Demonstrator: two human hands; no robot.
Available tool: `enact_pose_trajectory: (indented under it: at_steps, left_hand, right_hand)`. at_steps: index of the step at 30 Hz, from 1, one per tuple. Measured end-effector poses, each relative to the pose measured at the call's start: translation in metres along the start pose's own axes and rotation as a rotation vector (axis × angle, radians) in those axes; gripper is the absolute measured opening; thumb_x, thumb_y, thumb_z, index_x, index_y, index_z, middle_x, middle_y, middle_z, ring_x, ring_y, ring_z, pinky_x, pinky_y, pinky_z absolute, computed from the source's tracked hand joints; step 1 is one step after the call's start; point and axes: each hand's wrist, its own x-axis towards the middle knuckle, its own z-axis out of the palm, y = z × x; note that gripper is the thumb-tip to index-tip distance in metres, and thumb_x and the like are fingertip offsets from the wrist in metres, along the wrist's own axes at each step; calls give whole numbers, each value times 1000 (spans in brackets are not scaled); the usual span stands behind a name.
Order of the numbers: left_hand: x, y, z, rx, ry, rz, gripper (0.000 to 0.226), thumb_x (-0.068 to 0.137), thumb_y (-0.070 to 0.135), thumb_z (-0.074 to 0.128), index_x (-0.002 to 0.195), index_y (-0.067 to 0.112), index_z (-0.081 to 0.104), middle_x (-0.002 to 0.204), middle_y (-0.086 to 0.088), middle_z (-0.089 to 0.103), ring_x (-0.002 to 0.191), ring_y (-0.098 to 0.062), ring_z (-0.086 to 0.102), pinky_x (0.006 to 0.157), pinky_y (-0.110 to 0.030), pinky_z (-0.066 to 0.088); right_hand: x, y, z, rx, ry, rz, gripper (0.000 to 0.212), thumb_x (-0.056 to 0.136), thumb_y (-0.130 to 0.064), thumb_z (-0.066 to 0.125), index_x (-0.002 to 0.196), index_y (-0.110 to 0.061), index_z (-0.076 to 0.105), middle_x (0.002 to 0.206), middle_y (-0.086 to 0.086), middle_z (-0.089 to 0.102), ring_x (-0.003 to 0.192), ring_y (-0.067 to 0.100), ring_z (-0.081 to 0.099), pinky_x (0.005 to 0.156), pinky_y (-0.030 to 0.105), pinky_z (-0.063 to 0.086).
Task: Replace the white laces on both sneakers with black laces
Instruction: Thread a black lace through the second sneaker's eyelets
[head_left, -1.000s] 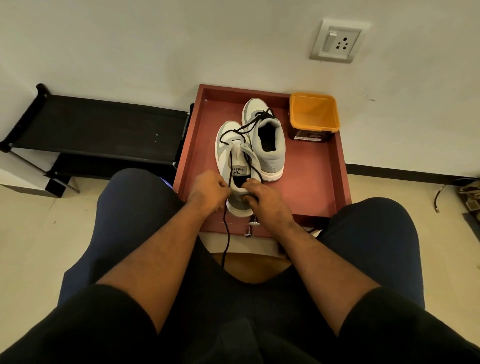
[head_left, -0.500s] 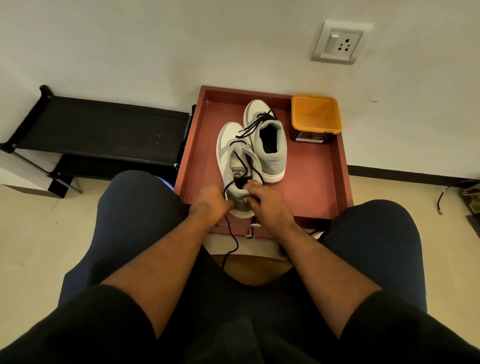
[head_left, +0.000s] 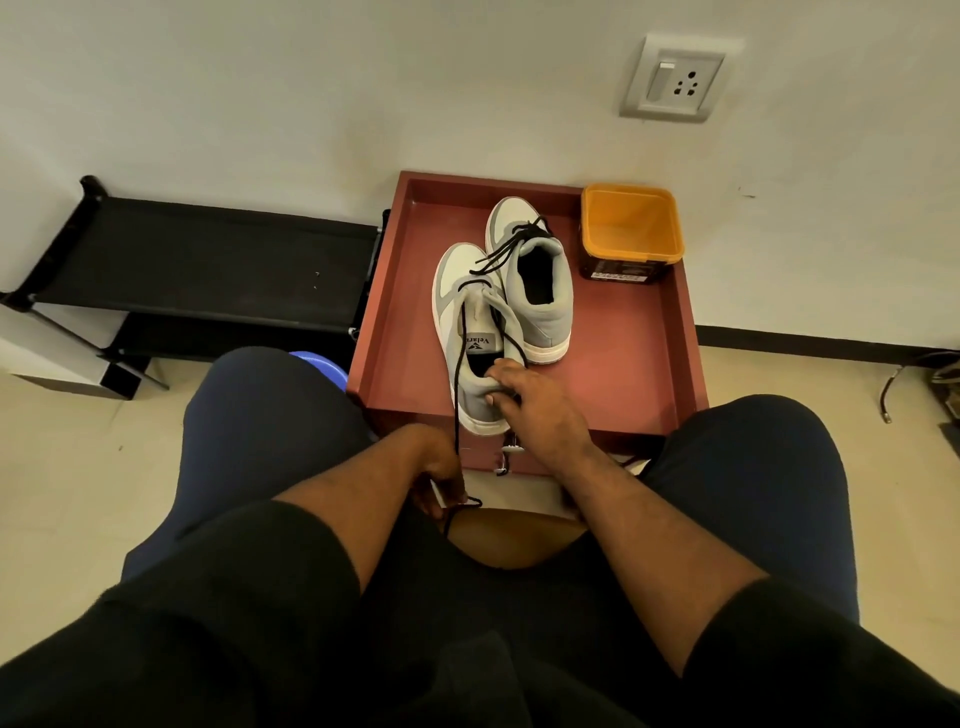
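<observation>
Two grey and white sneakers stand side by side in a red tray (head_left: 644, 364). The near sneaker (head_left: 467, 322) has a black lace (head_left: 458, 395) running out of its eyelets toward me. My left hand (head_left: 441, 475) pinches that lace below the tray's front edge and holds it taut. My right hand (head_left: 530, 397) grips the heel of the near sneaker. The far sneaker (head_left: 537, 280) carries a black lace tied loosely over its tongue. No white lace shows on either shoe.
An orange tub (head_left: 631, 228) stands in the tray's far right corner. A black shoe rack (head_left: 197, 265) lies to the left against the wall. A wall socket (head_left: 675, 78) sits above. My knees flank the tray. A blue object (head_left: 319, 362) peeks out beside my left knee.
My left hand has drawn back from the sneaker's heel toward my lap, pulling the black lace out straight. My right hand has stayed on the heel.
</observation>
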Motion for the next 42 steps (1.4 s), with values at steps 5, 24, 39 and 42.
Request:
enact_pose_trajectory:
  at_steps: [5, 24, 39, 42]
  left_hand:
    - [17, -6, -5, 72, 64, 48, 29, 90, 13, 67, 118, 5, 62, 112, -12, 65, 79, -18, 61, 77, -29, 54]
    - [-19, -2, -34, -288, 637, 466, 13, 84, 11, 72, 72, 8, 66, 56, -5, 63, 38, -11, 56, 40, -22, 48]
    - [-24, 27, -64, -276, 1055, 610, 25, 86, 35, 68, 100, 15, 61, 94, -1, 65, 83, -20, 63, 75, -40, 55]
    - [-14, 38, -73, -100, 1112, 584, 38, 90, 27, 62, 126, 17, 52, 117, -8, 62, 100, -28, 62, 81, -42, 54]
  right_hand:
    - [-1, -2, -2, 5, 6, -21, 37, 91, -16, 63, 127, -12, 61, 130, 0, 61, 118, 15, 57, 103, 33, 45]
    - [-5, -10, -12, -27, -67, -61, 20, 85, -13, 66, 105, -12, 69, 105, -2, 68, 93, 16, 63, 83, 40, 51]
    - [36, -24, -24, 118, 104, 206, 36, 85, -27, 72, 118, -16, 62, 107, -2, 68, 96, 14, 63, 85, 33, 52]
    - [46, -25, -21, 67, 130, 208, 38, 87, -28, 69, 122, -16, 59, 114, 1, 67, 102, 17, 61, 87, 34, 51]
